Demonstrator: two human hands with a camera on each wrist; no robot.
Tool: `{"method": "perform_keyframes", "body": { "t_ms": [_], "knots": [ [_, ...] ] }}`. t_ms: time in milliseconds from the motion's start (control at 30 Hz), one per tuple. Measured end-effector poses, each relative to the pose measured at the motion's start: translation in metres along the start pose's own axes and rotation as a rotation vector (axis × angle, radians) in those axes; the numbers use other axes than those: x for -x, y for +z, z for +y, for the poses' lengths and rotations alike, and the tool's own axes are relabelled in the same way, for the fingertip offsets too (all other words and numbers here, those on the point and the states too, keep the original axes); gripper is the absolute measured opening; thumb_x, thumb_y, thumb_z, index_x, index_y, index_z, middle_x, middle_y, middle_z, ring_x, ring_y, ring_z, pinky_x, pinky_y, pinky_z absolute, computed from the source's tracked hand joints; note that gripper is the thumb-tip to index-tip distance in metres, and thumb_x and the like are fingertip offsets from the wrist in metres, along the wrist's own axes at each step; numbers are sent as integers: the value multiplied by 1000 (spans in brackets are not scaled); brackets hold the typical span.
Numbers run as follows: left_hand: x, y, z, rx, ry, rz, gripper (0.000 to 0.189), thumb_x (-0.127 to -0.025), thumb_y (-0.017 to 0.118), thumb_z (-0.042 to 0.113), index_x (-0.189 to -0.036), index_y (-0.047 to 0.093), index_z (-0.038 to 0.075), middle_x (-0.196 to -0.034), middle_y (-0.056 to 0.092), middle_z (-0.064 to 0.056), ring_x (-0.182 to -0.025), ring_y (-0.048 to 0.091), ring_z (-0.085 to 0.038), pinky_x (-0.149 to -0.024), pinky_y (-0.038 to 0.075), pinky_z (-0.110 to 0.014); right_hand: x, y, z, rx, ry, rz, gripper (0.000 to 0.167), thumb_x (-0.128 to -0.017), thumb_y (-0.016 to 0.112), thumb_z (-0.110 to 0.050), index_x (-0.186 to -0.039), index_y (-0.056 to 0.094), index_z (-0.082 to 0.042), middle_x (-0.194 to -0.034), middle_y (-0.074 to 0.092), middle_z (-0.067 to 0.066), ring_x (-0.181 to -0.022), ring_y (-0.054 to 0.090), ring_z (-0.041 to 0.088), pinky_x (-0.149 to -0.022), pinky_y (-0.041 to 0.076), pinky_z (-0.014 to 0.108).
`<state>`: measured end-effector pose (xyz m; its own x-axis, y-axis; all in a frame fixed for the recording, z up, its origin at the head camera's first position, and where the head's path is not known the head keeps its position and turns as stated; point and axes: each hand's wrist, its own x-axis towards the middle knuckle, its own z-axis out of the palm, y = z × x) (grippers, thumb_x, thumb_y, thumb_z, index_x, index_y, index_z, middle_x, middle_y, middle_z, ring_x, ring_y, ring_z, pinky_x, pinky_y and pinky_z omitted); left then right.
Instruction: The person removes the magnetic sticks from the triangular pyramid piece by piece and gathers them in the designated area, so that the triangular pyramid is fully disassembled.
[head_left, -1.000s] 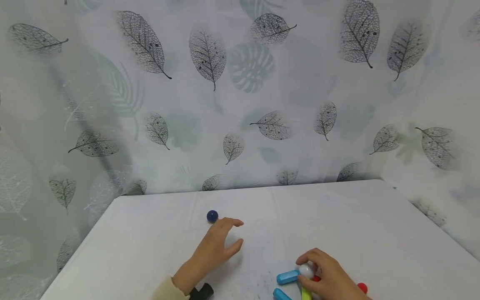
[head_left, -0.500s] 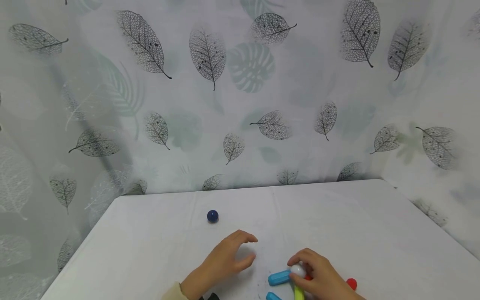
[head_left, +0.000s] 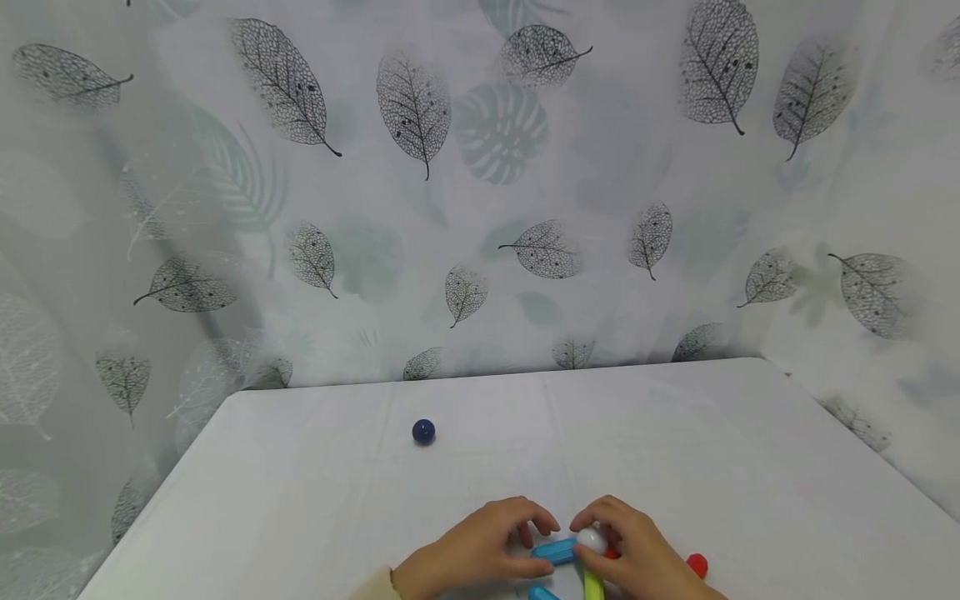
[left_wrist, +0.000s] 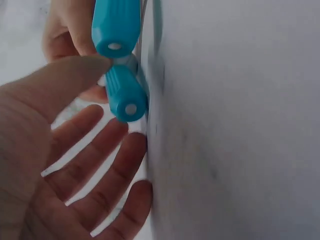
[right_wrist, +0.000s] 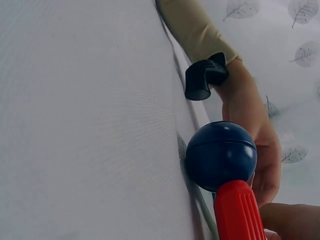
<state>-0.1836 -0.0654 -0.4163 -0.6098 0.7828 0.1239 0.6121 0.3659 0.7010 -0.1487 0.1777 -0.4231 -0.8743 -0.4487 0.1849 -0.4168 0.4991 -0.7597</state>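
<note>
My right hand (head_left: 637,546) pinches a white ball (head_left: 592,540) between thumb and fingertips. A light blue toy rod (head_left: 553,551) meets this ball on its left, and a yellow-green rod (head_left: 593,585) runs down from it. My left hand (head_left: 495,542) surrounds the blue rod's free end, thumb below and fingers above it. In the left wrist view, its fingers are spread beside two blue rods, the lower one (left_wrist: 127,95) close to the thumb tip. A second blue rod (head_left: 542,593) lies nearer. The right wrist view shows a dark blue ball (right_wrist: 221,156) on a red rod (right_wrist: 238,212).
Another dark blue ball (head_left: 423,432) sits on the white table (head_left: 300,483) farther back. A red piece (head_left: 697,566) is right of my right hand. A leaf-patterned curtain (head_left: 480,192) stands behind the table. A black device (right_wrist: 205,77) sits at the left wrist.
My left hand has moved right and toward me, from near the loose blue ball to the blue rod's end. My right hand, with the white ball and joined rods, has shifted slightly left.
</note>
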Motion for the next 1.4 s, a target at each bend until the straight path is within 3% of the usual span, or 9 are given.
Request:
{"method": "perform_keyframes", "body": {
  "t_ms": [167,367,567,767,1133,1400],
  "knots": [
    [-6,3,1,-118,-25,-14,30,-87,75,30,-113,67,18,-95,61,16,-85,54,9,-74,45,-12,0,-2,1,-16,-4,-25,18,-91,69,-23,-105,65,-12,-102,58,0,-80,46,0,-66,48,18],
    [-6,4,0,-90,-41,-3,31,-86,76,28,-114,67,18,-94,62,17,-84,54,9,-75,45,-13,0,-6,3,-55,-86,-47,19,-93,66,-17,-109,67,-7,-105,61,5,-88,53,1,-69,53,21],
    [-7,5,-1,-90,-5,5,30,-87,75,28,-114,67,18,-95,64,15,-82,54,9,-73,45,-12,1,-6,6,-55,-126,-39,18,-93,66,-13,-109,68,-7,-105,61,6,-86,51,0,-67,51,21],
    [-8,5,-3,-60,23,-6,25,-91,71,23,-114,69,14,-96,68,10,-82,54,10,-74,46,-11,1,-4,8,-36,-146,-18,17,-92,67,-11,-108,67,-8,-103,60,4,-82,50,0,-63,48,20],
    [-10,-2,-4,-29,42,-87,26,-94,66,20,-119,67,10,-108,69,6,-90,55,8,-81,47,-13,1,-5,9,-32,-115,-10,17,-91,67,-12,-108,67,-9,-105,61,3,-83,51,1,-65,50,20],
    [-7,-8,-14,138,59,-39,27,-96,63,19,-120,65,8,-113,67,0,-96,56,5,-85,49,-17,1,-4,7,-32,-80,-11,16,-91,67,-13,-108,67,-12,-104,59,2,-80,49,1,-64,48,19]
  ]
}}
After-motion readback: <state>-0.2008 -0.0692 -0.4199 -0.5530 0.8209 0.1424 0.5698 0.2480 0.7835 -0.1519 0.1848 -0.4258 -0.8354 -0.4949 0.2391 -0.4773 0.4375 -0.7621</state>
